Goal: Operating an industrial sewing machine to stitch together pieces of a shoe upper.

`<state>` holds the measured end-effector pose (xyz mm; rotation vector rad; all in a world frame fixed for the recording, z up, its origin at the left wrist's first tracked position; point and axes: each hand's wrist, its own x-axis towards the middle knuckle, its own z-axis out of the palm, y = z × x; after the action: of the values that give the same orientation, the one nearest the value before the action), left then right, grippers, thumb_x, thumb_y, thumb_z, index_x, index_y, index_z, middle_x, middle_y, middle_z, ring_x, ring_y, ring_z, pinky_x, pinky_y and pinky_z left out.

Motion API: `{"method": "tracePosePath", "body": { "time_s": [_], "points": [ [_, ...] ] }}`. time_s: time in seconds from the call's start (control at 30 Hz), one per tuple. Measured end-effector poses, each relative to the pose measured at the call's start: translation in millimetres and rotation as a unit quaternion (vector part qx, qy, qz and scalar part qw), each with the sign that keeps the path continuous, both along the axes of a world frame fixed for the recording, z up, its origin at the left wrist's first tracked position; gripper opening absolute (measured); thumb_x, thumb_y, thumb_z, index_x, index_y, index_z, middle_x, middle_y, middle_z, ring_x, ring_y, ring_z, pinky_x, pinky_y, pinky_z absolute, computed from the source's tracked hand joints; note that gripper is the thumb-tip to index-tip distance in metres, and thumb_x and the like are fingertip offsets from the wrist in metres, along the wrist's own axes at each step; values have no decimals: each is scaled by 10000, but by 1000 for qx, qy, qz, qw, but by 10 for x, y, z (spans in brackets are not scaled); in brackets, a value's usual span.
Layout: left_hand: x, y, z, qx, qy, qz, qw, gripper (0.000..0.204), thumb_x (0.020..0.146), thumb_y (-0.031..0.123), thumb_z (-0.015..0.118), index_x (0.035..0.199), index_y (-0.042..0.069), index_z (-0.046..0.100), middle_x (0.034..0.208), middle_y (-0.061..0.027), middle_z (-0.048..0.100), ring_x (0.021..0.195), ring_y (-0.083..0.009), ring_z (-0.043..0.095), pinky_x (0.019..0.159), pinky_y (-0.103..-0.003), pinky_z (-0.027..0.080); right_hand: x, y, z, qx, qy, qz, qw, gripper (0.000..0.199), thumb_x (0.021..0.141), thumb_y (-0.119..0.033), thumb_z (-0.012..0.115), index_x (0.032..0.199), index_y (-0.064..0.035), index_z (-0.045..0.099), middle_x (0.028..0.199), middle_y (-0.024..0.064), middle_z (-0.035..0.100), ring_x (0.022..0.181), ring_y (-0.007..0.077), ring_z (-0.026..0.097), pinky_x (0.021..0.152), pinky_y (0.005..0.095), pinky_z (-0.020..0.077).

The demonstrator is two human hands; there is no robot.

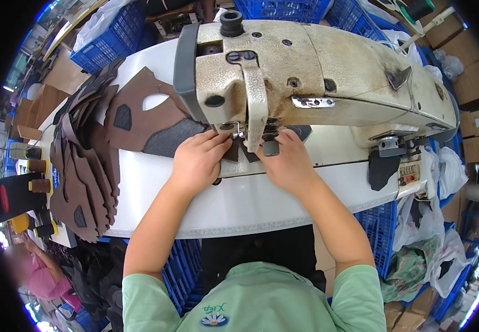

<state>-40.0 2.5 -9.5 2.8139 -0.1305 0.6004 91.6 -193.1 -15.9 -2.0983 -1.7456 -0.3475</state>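
Observation:
A brown leather-like cut piece (134, 113) with an oval hole and dark patches lies on the white table, partly under the head of a sewing machine (267, 66). My left hand (196, 163) rests flat on its near edge, fingers stretched toward the presser foot (238, 133). On the other side of the needle area, my right hand (288, 163) lies over a small black piece (302, 131), its fingers spread low and partly hidden behind a dark round knob (271, 147). The needle tip and the spot being stitched are hard to make out.
A thick stack of brown pieces (84, 166) hangs at the table's left. Thread spools (39, 185) stand beside it. Another black piece (383, 169) lies at right. Blue crates (109, 39) and plastic bags (452, 171) surround the table (239, 205). A person in pink (48, 274) sits at lower left.

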Motion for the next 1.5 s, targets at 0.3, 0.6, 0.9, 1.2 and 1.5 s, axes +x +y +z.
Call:
{"method": "tracePosePath", "body": {
  "time_s": [0.3, 0.6, 0.9, 1.2, 1.5],
  "points": [
    [-31, 131, -13, -264, 65, 19, 962, 359, 655, -59, 522, 918, 50, 741, 1052, -96, 691, 1039, -280, 634, 878, -375, 521, 4, -86, 6, 56, 78, 31, 995, 135, 745, -75, 633, 853, -101, 709, 935, 38, 618, 1043, 234, 565, 911, 399, 431],
    [110, 120, 67, -110, 20, 0, 994, 306, 661, -50, 576, 890, 57, 749, 929, -98, 658, 909, -309, 627, 824, -397, 520, 52, -42, 61, 28, 16, 14, 999, 150, 755, -125, 627, 882, -84, 696, 954, 47, 621, 1003, 235, 575, 906, 387, 433],
    [196, 102, 264, -138, 142, 117, 973, 314, 676, 28, 547, 880, 120, 768, 867, -95, 694, 838, -307, 654, 737, -404, 522, 176, -109, -29, 48, -34, 106, 993, 120, 769, -130, 620, 864, -88, 680, 930, 45, 620, 950, 220, 600, 781, 349, 509],
    [255, 49, 337, -92, 185, 178, 962, 315, 673, 41, 550, 863, 149, 778, 868, -116, 695, 817, -311, 657, 729, -399, 524, 113, -27, -4, 62, -41, 86, 994, 83, 765, -124, 622, 792, -50, 649, 843, 40, 576, 878, 215, 551, 735, 346, 487],
    [176, 65, 114, -97, 64, 126, 985, 257, 699, -5, 584, 857, 92, 761, 880, -95, 711, 866, -271, 680, 768, -361, 545, 95, 12, 58, 17, -24, 66, 997, 284, 788, -87, 598, 1060, -75, 678, 798, 118, 613, 894, 310, 576, 778, 428, 504]
  ]
}}
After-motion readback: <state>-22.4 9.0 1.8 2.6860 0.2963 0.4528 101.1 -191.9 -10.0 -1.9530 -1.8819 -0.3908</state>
